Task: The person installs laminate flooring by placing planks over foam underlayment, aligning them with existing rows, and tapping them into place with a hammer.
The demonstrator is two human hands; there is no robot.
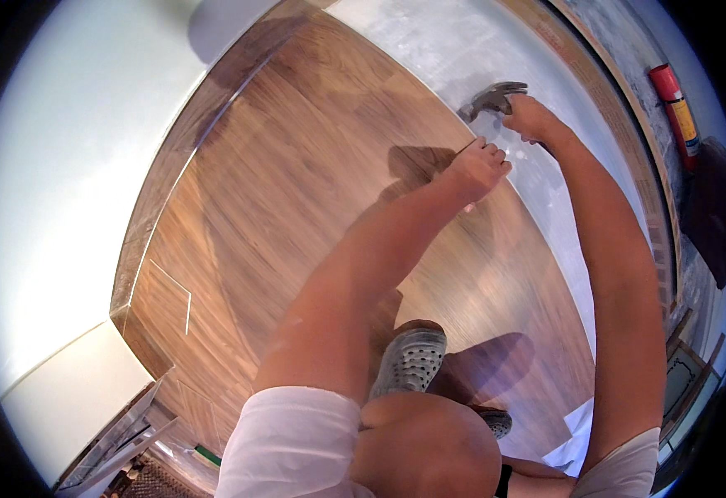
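Observation:
My right hand [534,117] grips a claw hammer [492,99] near its grey metal head, held just above the pale underlay [462,50]. My left hand [481,166] is closed and presses down on the far edge of the brown wood-look floor planks [297,183], right beside the hammer head. A thin dark sliver shows at my left fingertips; I cannot tell what it is. Both arms reach forward from the lower edge.
My grey clog shoe [413,358] and bent knee [429,440] rest on the planks. A white wall with wooden baseboard [155,191] runs along the left. A red cylinder [675,106] lies at the far right. Loose strips lie at bottom left [122,448].

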